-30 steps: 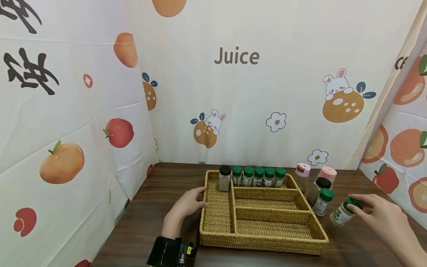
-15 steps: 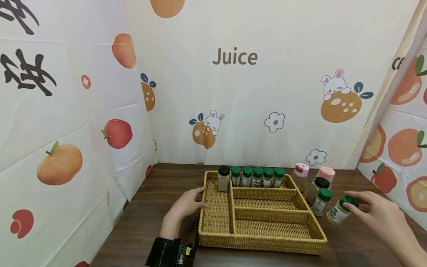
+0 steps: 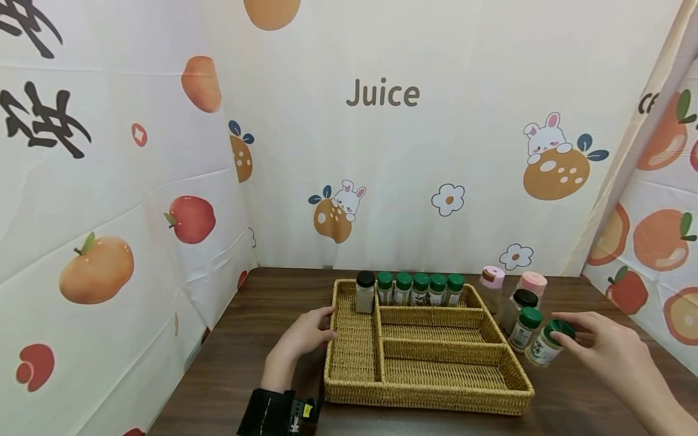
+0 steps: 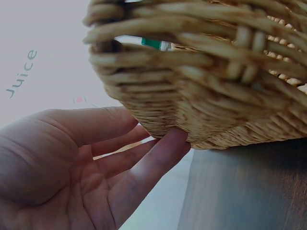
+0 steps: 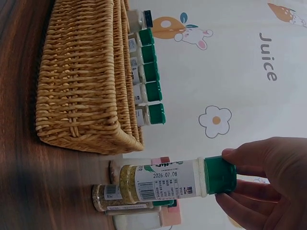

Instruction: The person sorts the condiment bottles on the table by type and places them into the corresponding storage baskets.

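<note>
The jar (image 3: 543,349) hangs tilted just off the basket's right side, above the surface (image 3: 251,363), its green cap (image 5: 219,175) pinched in the fingertips of the right hand (image 3: 611,354); that grip closes on the cap alone, thumb on one side and fingers on the other, with the glass body free. Its white label reads "2026.07.08" above a barcode and some small print too fine to read, and yellow-green flakes fill the bottom. Just beside it stand another green-capped jar (image 3: 526,330), a black-capped one (image 3: 517,309) and two pink-capped ones (image 3: 491,287), grouped near the basket's right rim. The basket (image 3: 431,387) is wicker with three compartments; the far one holds a row of five green-capped jars (image 3: 420,289), and a black-capped jar (image 3: 364,292) stands at the far end of the left one. The left hand (image 3: 305,334) rests against the basket's left wall, fingers straight and relaxed, fingertips touching the weave. A black strap (image 3: 272,412) circles that wrist. The backdrop behind shows the word "Juice" (image 3: 383,94) among printed fruit and rabbits.
</note>
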Action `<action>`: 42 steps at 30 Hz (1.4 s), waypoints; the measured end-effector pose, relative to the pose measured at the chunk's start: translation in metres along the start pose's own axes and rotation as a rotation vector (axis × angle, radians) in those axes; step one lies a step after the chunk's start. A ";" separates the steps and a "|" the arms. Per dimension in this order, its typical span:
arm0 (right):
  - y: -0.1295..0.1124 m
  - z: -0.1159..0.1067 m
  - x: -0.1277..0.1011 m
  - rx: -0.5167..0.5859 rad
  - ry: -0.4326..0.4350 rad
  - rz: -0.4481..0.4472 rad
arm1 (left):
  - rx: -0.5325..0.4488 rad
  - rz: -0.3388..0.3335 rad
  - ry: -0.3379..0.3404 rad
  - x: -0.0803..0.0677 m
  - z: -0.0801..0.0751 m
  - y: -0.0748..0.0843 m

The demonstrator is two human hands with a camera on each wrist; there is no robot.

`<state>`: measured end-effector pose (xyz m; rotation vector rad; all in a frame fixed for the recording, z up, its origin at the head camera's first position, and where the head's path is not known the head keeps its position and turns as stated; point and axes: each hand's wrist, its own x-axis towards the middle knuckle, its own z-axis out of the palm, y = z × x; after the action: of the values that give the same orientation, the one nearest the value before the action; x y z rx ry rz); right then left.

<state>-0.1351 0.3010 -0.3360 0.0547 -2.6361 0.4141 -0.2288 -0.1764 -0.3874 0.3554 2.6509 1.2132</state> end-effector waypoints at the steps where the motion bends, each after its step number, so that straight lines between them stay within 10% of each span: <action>1: -0.001 0.001 0.000 0.000 0.000 -0.002 | -0.010 0.000 -0.003 0.000 0.000 0.000; 42: -0.009 0.008 0.000 0.050 0.019 -0.076 | 0.007 0.010 0.004 0.000 0.000 0.001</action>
<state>-0.1376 0.2903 -0.3409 0.1661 -2.5958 0.4517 -0.2286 -0.1757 -0.3863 0.3687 2.6606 1.2098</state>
